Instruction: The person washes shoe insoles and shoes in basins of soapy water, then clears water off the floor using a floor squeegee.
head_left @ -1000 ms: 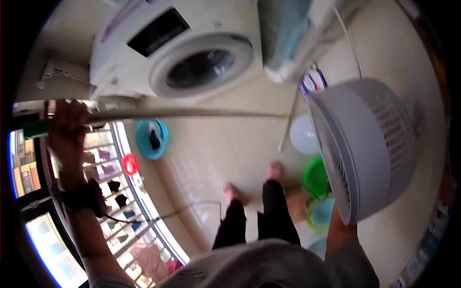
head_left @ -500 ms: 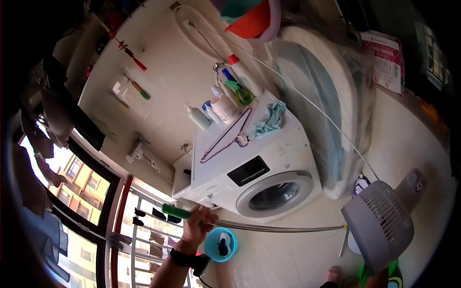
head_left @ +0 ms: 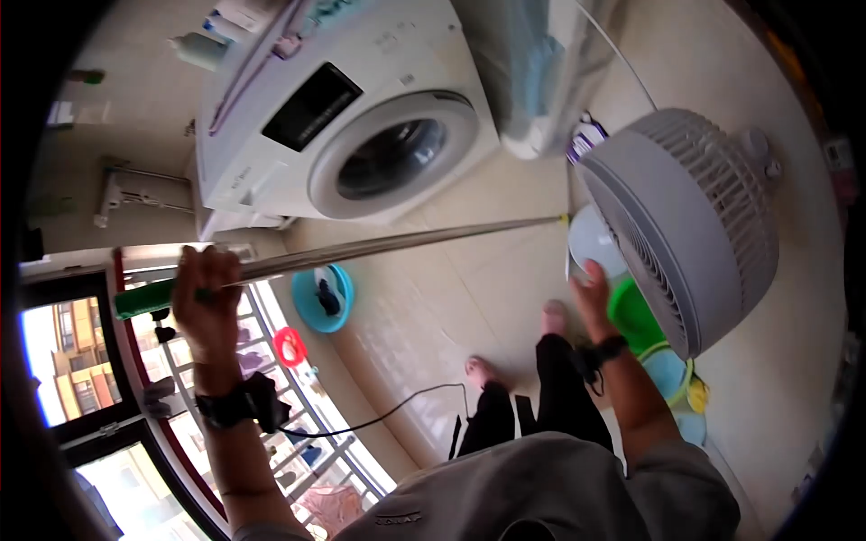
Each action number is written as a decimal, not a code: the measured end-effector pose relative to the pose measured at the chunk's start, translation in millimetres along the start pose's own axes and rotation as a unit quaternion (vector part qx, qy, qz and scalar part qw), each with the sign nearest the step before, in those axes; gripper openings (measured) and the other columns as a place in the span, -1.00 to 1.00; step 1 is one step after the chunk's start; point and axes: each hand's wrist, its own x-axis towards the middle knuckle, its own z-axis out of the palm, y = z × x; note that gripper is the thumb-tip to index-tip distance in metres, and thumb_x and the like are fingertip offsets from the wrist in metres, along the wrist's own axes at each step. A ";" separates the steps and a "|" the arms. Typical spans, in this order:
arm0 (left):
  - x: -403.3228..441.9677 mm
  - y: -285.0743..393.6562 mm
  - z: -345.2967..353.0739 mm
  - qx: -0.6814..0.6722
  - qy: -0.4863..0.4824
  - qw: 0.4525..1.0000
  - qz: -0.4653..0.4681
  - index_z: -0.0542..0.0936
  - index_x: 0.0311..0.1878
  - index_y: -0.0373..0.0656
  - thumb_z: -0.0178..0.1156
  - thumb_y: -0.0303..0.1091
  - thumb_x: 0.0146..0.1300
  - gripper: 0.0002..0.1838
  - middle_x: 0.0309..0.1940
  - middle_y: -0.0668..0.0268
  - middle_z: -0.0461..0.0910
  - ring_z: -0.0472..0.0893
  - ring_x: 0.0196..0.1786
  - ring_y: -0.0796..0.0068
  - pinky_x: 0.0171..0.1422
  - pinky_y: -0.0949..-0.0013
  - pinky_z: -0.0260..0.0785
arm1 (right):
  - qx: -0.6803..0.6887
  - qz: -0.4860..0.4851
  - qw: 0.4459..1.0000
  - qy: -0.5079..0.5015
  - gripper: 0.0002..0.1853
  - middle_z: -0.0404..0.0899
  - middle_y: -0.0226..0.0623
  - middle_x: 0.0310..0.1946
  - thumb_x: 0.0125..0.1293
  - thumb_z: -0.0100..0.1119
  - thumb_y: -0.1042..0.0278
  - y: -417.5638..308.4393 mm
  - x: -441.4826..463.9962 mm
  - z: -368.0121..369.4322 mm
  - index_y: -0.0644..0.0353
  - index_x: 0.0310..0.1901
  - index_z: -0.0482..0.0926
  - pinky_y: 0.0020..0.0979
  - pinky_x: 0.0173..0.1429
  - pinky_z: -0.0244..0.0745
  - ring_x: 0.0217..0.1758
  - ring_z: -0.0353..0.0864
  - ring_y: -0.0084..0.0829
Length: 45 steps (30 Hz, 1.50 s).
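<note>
My left hand (head_left: 207, 293) is closed round the green handle of a long metal pole (head_left: 379, 242). The pole stretches rightward across the view to a yellow tip. Below that tip, my right hand (head_left: 591, 298) is open with its fingers apart, holding nothing. It is nearest to a pale round disc-like thing (head_left: 595, 242) and a green basin (head_left: 634, 316), both partly hidden by a large grey fan (head_left: 667, 234). I cannot tell whether the right fingers touch the disc.
A white washing machine (head_left: 397, 54) stands at the top. A blue basin (head_left: 311, 311) holding a shoe sits on the floor by the railing (head_left: 189, 379). Another light-blue basin (head_left: 666, 371) is at right. A black cable (head_left: 388, 403) hangs from my left wrist.
The view has tilted down, showing my legs and feet. My left hand still holds the pole, now further left in view. My right hand has come into view beside the fan.
</note>
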 end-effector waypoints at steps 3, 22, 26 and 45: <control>-3.4 5.9 13.9 -0.014 -0.017 1.000 0.005 0.20 -0.57 -0.05 -0.14 -0.17 0.41 -0.62 -0.66 0.43 0.10 0.14 -0.55 0.61 -0.63 0.61 -0.07 | -0.099 -0.299 0.945 -0.090 -0.19 0.22 -0.03 0.24 -0.06 0.34 0.31 -43.4 -19.2 74.4 0.25 0.25 0.19 -0.19 0.33 0.14 0.30 0.20 -0.05; -85.8 -1.1 -104.0 -0.097 0.145 0.983 -0.060 0.12 -0.61 -0.04 -0.08 -0.31 0.39 -0.60 -0.66 0.41 0.02 0.10 -0.52 0.56 -0.44 0.54 0.11 | -0.151 -0.311 0.935 -0.078 -0.80 0.43 -0.15 -0.63 0.01 0.12 0.38 -104.4 -38.3 240.2 0.17 -0.66 0.37 -0.14 -0.15 0.25 -0.42 0.42 -0.09; -138.8 36.2 -145.7 -0.009 0.158 0.985 -0.061 0.26 -0.54 -0.11 -0.13 -0.26 0.41 -0.66 -0.63 0.41 0.10 0.15 -0.53 0.61 -0.54 0.64 0.12 | -0.123 -0.268 0.939 -0.180 -0.88 0.49 -0.15 -0.55 -0.03 0.16 0.32 -119.0 -105.1 278.9 0.16 -0.58 0.50 -0.02 0.15 0.21 -0.30 0.49 -0.09; -134.9 47.8 -206.6 0.024 0.158 0.985 0.066 0.38 -0.19 -0.30 -0.18 -0.23 0.42 -0.71 -0.46 0.29 0.35 0.32 -0.36 0.67 -0.44 0.66 0.19 | -0.071 -0.285 0.955 -0.047 -0.84 0.38 -0.19 -0.56 0.06 0.13 0.37 -125.2 -119.6 236.5 0.19 -0.56 0.38 0.02 0.10 0.19 -0.32 0.40 -0.12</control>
